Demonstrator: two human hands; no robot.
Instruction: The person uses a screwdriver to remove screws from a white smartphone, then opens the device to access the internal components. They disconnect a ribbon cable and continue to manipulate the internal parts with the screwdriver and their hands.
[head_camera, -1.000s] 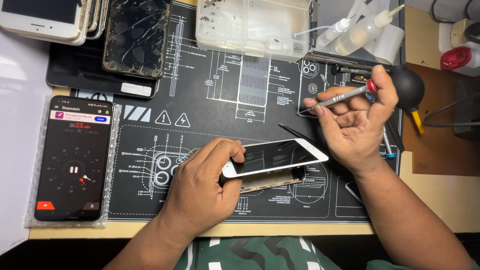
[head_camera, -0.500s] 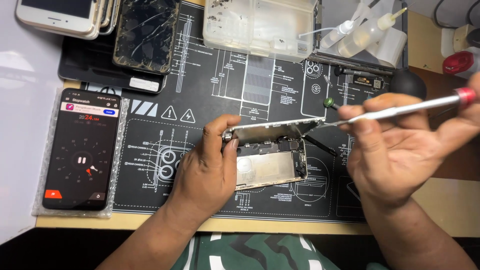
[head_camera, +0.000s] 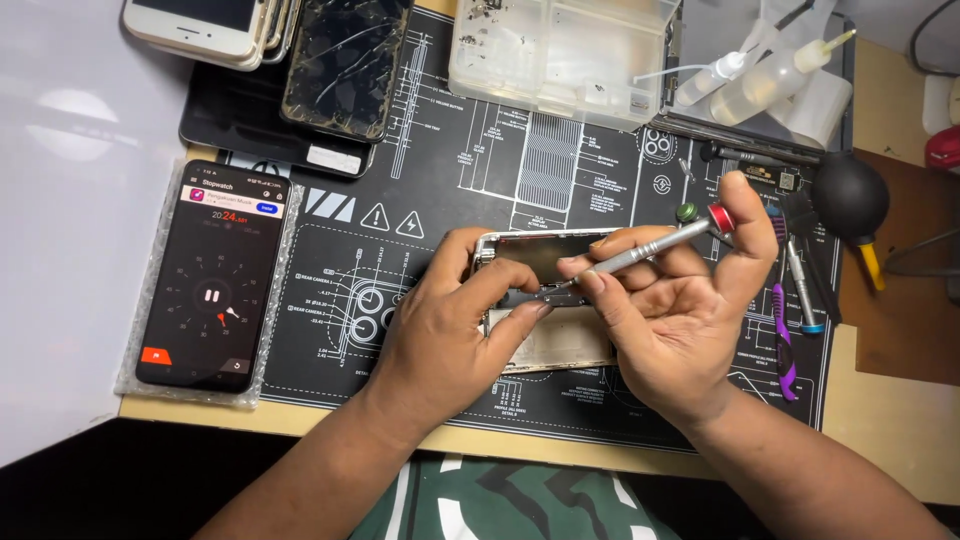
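An opened white smartphone (head_camera: 545, 345) lies on the black repair mat (head_camera: 400, 180), its screen panel (head_camera: 535, 250) lifted up on its far edge. My left hand (head_camera: 450, 330) grips the phone's left side, fingers curled over the raised screen and the body. My right hand (head_camera: 670, 320) holds a silver screwdriver (head_camera: 650, 245) with a red cap, its tip down inside the phone near the top of the body.
A phone with a running timer screen (head_camera: 210, 280) lies at the left on bubble wrap. Stacked phones (head_camera: 200, 25) and a cracked screen (head_camera: 345, 60) sit at the back left. A clear parts box (head_camera: 560, 50), squeeze bottles (head_camera: 770, 75), a black air blower (head_camera: 850, 200) and hand tools (head_camera: 785, 330) lie right.
The phone's screen went from closed to lifted open. My right hand came in from the right and brought the screwdriver tip down into the phone. The left hand stayed on the phone.
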